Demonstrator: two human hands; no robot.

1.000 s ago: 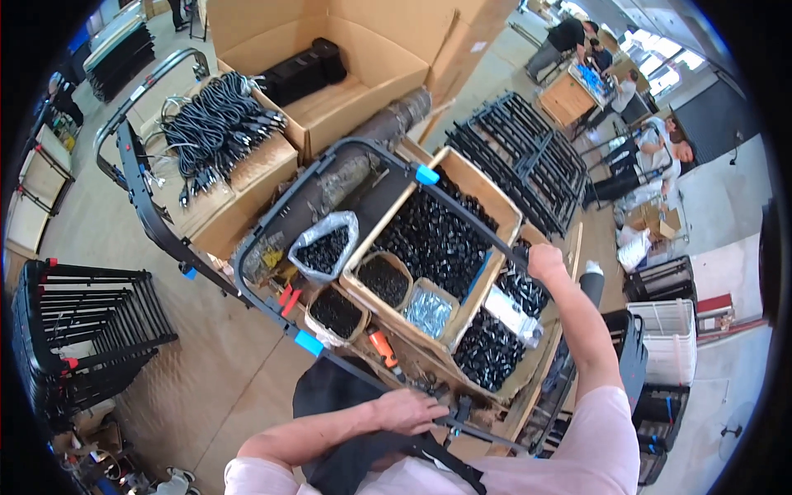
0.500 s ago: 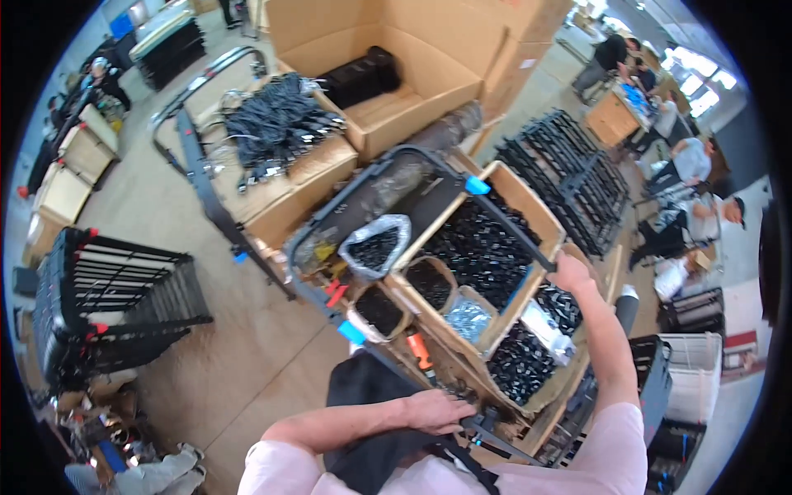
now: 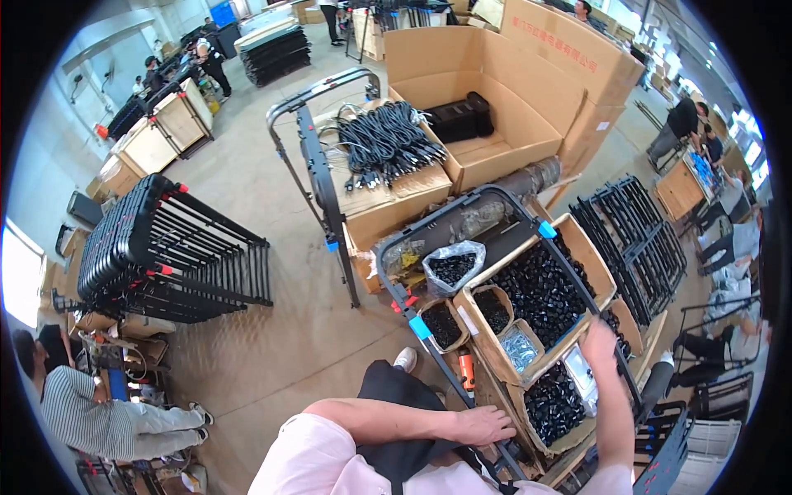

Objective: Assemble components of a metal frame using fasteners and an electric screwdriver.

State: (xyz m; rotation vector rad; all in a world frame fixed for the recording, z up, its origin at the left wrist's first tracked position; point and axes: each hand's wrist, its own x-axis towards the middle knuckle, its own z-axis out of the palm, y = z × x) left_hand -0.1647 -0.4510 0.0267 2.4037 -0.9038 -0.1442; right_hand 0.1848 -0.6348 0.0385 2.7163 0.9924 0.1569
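Note:
A black tubular metal frame lies across a cart loaded with cardboard boxes. My left hand sits on the frame's near rail by the lower edge, fingers curled over it. My right hand grips the far rail, above a big box of small black parts. Just below that hand lie a clear packet and another box of black parts. Small boxes of black pieces and of silver screws stand between the rails. A plastic bag of black parts lies further back.
A second cart behind carries black cables beside a large open cardboard box. Stacked black racks stand to the left, and more frames lie to the right. A person in a striped shirt crouches at lower left, and other workers stand farther off.
The view has swung left and up, bringing in the racks and the crouching person. Both hands stay on the frame's rails, the right one slightly nearer to me.

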